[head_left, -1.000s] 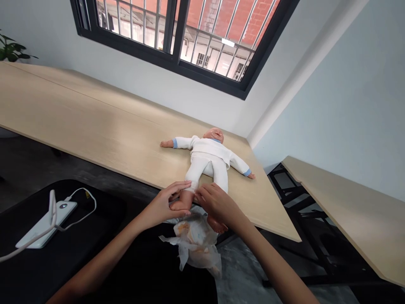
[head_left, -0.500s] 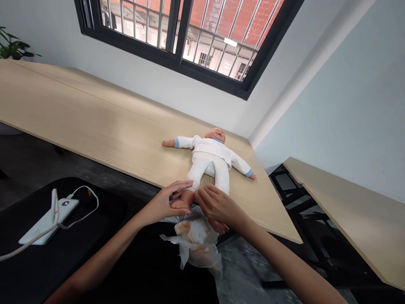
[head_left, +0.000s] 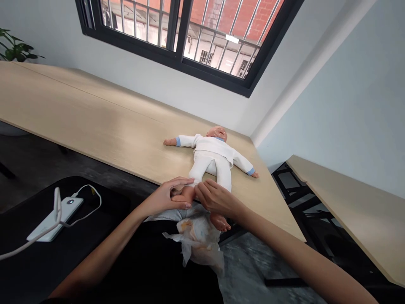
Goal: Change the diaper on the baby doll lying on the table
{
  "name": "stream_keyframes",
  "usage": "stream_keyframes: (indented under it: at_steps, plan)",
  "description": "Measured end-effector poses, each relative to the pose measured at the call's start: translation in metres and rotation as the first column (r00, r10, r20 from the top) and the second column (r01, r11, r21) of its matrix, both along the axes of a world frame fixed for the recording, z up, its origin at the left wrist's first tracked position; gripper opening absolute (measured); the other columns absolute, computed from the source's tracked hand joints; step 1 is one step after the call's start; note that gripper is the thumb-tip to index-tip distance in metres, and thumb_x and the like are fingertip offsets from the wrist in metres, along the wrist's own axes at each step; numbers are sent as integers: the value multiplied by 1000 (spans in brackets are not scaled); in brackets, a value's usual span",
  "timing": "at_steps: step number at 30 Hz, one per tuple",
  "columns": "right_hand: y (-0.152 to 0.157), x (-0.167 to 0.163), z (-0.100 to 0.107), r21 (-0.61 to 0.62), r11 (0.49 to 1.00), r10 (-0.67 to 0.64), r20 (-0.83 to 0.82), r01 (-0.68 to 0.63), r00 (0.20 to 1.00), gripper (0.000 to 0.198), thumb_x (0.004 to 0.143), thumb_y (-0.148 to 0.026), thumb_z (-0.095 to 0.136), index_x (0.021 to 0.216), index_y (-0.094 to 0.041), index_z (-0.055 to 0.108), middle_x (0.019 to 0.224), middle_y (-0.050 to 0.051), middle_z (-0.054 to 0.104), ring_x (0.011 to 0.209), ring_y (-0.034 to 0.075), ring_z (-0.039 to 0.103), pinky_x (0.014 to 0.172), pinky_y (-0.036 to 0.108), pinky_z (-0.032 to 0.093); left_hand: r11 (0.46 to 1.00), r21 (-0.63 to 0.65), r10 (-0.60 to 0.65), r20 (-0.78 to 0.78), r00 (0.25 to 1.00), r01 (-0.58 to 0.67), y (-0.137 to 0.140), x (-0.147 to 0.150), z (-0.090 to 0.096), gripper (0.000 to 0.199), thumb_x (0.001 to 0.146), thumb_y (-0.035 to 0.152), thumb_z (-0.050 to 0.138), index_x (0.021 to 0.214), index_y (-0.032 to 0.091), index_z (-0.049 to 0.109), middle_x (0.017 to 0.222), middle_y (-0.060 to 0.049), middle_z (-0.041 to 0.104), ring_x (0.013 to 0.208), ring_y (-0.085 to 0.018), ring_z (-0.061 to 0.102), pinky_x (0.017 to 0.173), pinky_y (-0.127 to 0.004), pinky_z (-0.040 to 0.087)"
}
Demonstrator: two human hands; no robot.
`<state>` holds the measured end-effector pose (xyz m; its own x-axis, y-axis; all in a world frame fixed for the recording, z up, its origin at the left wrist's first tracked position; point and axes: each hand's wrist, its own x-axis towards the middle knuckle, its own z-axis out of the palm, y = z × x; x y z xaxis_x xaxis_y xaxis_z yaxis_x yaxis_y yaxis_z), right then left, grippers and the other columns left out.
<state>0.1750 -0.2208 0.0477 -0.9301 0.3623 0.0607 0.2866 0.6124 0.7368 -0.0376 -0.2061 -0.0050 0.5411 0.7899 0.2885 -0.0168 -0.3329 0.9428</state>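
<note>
A baby doll [head_left: 212, 146] lies on its back on the light wooden table, arms spread, in a white top with blue cuffs and white trousers [head_left: 224, 171]. Its legs reach over the near edge. My left hand [head_left: 163, 198] is curled round the lower leg [head_left: 189, 193] on the left, fingers at the trouser hem and thumb by the foot. Closed in a pinch, my right hand [head_left: 217, 197] grips the same trouser leg at its inner hem. The other bare foot [head_left: 220, 222] hangs below my right hand. A crumpled, translucent, orange-marked sheet [head_left: 201, 240] lies over my lap.
The wooden table [head_left: 95, 114] runs left along the wall beneath a barred window [head_left: 218, 38]. A white phone [head_left: 57, 219] with a cable sits on a black surface at the left. Another table [head_left: 348, 202] stands at the right; a plant [head_left: 17, 48] is far left.
Both hands stay at the same trouser leg. My left thumb has shifted up slightly along the doll's foot. The view has moved a little.
</note>
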Motion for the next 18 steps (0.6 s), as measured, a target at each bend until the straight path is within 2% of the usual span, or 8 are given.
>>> stream_keyframes:
  at_steps: [11, 15, 18]
  plan:
    - [-5, -3, -5, 40, 998, -53, -36, 55, 998, 22, 90, -2, 31, 83, -14, 48, 74, 3, 44, 65, 16, 41, 61, 31, 32, 1000, 25, 19, -34, 999, -19, 1, 0, 5, 57, 67, 31, 81, 121, 23, 63, 132, -8, 57, 126, -26, 50, 109, -41, 36]
    - [-1, -3, 1, 0, 1000, -6, -55, 6, 998, 18, 93, -7, 32, 84, -16, 45, 74, 2, 45, 64, 16, 42, 61, 30, 32, 999, 24, -28, -90, 996, 30, 8, -3, 12, 61, 65, 30, 82, 122, 23, 63, 131, -8, 60, 125, -27, 51, 110, -42, 35]
    - [4, -6, 5, -9, 999, -33, -35, 33, 999, 20, 95, -10, 29, 83, -17, 43, 74, 2, 47, 64, 17, 43, 61, 31, 32, 997, 37, -66, -130, 989, 71, 13, -6, 16, 63, 65, 31, 82, 124, 23, 62, 132, -8, 59, 126, -26, 50, 110, -42, 35]
